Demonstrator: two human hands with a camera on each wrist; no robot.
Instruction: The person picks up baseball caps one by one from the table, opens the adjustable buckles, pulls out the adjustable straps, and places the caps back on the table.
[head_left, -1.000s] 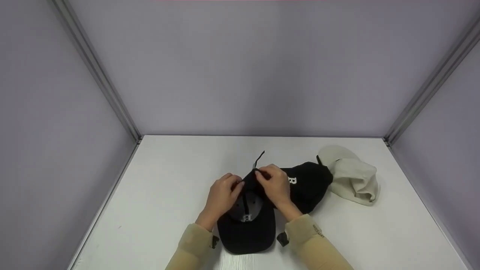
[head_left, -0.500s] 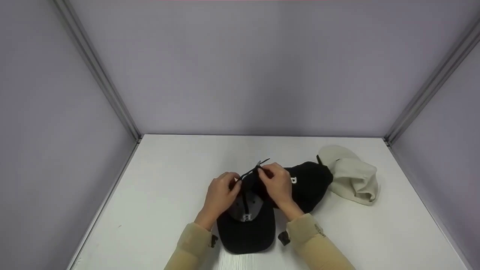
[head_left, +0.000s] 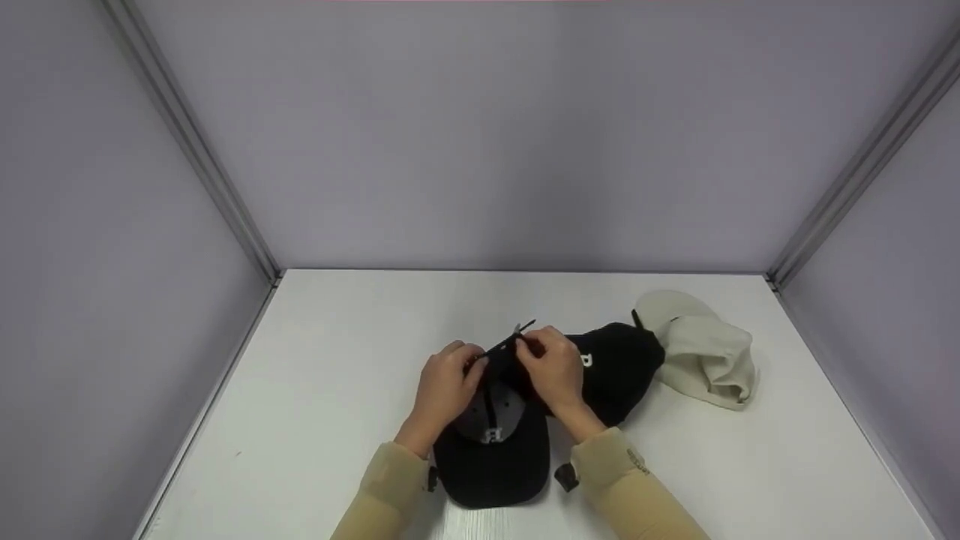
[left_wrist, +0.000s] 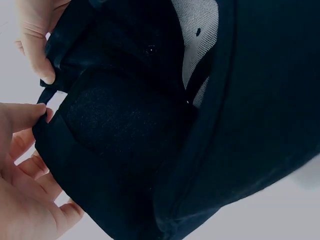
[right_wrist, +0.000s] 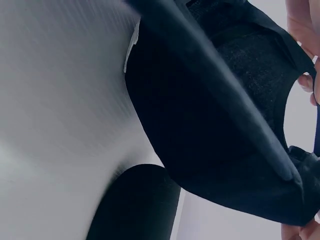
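The strap end (head_left: 529, 325) has swung toward two o'clock, and left hand (head_left: 445, 381) and right hand (head_left: 555, 367) pinch the nearer black cap (head_left: 492, 474) near its twelve o'clock.

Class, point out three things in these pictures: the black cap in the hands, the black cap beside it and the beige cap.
Held black cap (head_left: 493, 466): head view, on its brim.
Second black cap (head_left: 621, 371): head view, on its crown.
Beige cap (head_left: 703, 345): head view, on its crown.
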